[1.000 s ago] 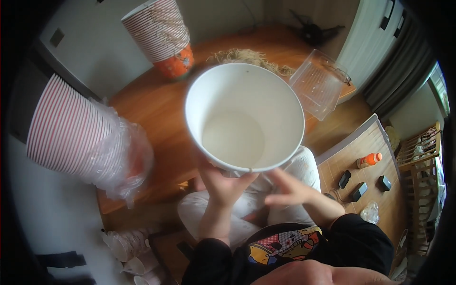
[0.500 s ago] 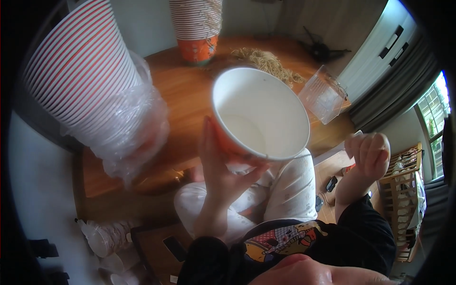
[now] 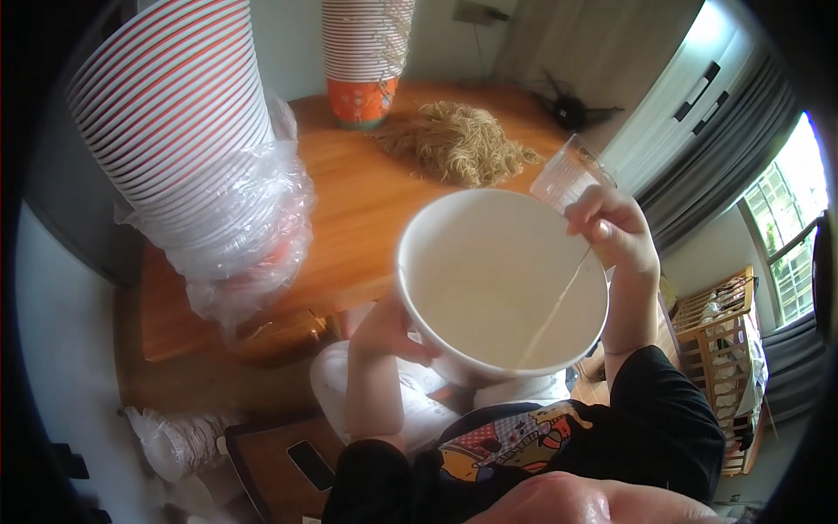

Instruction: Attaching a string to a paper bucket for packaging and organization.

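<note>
My left hand (image 3: 380, 330) is wrapped round the lower left side of a large white paper bucket (image 3: 471, 271), whose open mouth tilts toward me. A thin tan string (image 3: 561, 303) runs taut across the mouth to the near rim. Its upper end is pinched between the fingertips of my right hand (image 3: 618, 229), just above the bucket's right rim. The inside of the bucket shows no other contents. Beyond it on the wooden table (image 3: 349, 210) lies a tangled heap of the same kind of string (image 3: 471, 147).
A tall stack of paper buckets (image 3: 175, 105) in clear plastic wrap leans at the left. Farther back stands another stack (image 3: 360, 100), orange at its base, with strings hanging over it. A clear plastic box (image 3: 566, 170) sits at the table's right. A phone (image 3: 311, 465) lies low on the left.
My right hand has moved left and up to the bucket's rim, and a string now shows in its fingers. The bucket has shifted slightly down and right, its mouth turned more toward me.
</note>
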`<action>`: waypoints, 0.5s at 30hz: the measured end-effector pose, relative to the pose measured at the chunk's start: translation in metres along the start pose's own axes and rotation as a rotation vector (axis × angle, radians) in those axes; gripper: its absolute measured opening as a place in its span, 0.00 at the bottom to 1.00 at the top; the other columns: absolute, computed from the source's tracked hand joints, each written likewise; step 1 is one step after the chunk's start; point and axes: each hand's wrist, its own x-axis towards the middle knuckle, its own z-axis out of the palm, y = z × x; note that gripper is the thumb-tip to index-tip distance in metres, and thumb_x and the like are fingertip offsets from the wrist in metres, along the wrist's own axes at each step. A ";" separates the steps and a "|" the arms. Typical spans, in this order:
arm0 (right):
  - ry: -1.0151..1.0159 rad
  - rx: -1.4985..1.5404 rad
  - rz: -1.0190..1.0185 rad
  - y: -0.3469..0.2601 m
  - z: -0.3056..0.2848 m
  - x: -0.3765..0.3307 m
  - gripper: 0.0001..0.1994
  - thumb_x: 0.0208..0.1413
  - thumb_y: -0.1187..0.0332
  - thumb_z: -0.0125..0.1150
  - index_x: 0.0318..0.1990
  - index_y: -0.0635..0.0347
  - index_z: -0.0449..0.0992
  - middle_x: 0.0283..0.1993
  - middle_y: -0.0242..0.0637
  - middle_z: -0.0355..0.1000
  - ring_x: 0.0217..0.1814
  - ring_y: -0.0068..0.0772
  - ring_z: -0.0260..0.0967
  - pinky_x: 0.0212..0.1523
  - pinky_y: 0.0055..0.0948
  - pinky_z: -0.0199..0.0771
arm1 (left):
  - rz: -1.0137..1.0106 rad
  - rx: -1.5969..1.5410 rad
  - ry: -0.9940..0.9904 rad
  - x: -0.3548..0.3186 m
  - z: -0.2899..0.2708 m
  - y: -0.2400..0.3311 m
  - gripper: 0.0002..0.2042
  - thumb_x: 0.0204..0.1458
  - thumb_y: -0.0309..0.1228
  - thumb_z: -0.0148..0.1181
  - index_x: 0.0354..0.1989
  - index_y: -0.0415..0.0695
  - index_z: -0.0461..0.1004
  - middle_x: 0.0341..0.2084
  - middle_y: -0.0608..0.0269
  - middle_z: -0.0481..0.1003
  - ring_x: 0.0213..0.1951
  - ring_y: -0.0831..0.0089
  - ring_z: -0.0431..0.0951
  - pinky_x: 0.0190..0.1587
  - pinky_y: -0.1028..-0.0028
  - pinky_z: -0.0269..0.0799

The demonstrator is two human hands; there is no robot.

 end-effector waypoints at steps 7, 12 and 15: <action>-0.302 0.251 -0.074 0.025 -0.001 -0.006 0.15 0.52 0.67 0.72 0.41 0.69 0.76 0.42 0.40 0.75 0.44 0.26 0.72 0.42 0.24 0.71 | 0.148 -0.143 0.145 0.004 -0.025 -0.025 0.47 0.42 0.32 0.73 0.70 0.36 0.50 0.66 0.54 0.59 0.66 0.64 0.60 0.65 0.64 0.60; 0.078 0.052 -0.073 0.017 0.031 -0.006 0.10 0.54 0.75 0.68 0.41 0.66 0.73 0.40 0.36 0.72 0.37 0.21 0.72 0.37 0.18 0.71 | 0.412 -0.162 0.492 0.018 -0.009 0.010 0.40 0.55 0.36 0.63 0.71 0.37 0.47 0.70 0.53 0.53 0.69 0.64 0.56 0.66 0.62 0.57; 0.223 -0.344 -0.006 0.022 0.045 -0.002 0.08 0.53 0.76 0.67 0.39 0.62 0.76 0.26 0.27 0.69 0.24 0.10 0.63 0.24 0.17 0.60 | 0.617 0.452 0.722 0.013 -0.011 0.029 0.35 0.60 0.44 0.55 0.69 0.38 0.50 0.68 0.52 0.53 0.68 0.61 0.56 0.67 0.62 0.54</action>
